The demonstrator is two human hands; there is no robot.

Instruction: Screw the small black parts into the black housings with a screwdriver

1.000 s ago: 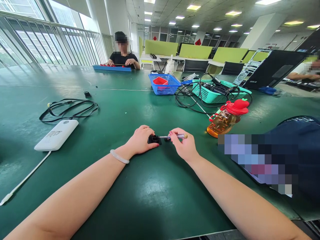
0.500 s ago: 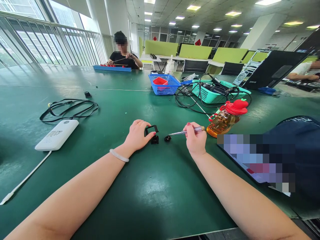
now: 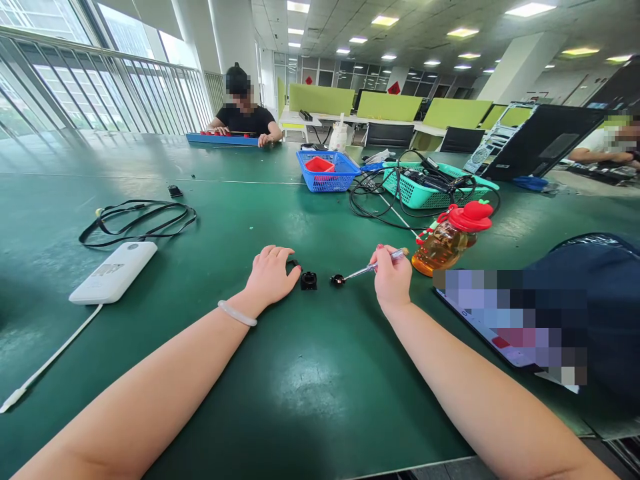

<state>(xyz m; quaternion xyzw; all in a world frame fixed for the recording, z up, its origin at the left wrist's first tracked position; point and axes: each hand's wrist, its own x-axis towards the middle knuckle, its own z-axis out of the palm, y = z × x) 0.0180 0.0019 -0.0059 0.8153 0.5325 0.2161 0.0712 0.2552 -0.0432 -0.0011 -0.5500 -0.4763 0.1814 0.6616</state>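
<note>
My right hand [image 3: 393, 277] is closed around the handle of a screwdriver [image 3: 360, 271], whose tip touches or nearly touches a small black part [image 3: 337, 280] on the green table [image 3: 310, 393]. Just left of that part sits a square black piece with a round opening [image 3: 309, 281]. My left hand [image 3: 271, 272], with a pale bracelet at the wrist, rests low over the table beside the square piece. Its fingers mostly cover a black frame [image 3: 292, 266], so only a bit of the frame shows.
A bottle with a red lid [image 3: 445, 240] and a phone [image 3: 485, 327] are on the right. Behind stand a blue basket [image 3: 330, 180] and a green basket [image 3: 420, 193] with cables. White power bank [image 3: 114, 272] at left; a person [image 3: 245, 120] sits across.
My left hand has lowered the black frame, which was raised and is now mostly hidden. The screwdriver tip has moved down onto the small part. The person across has lowered an arm.
</note>
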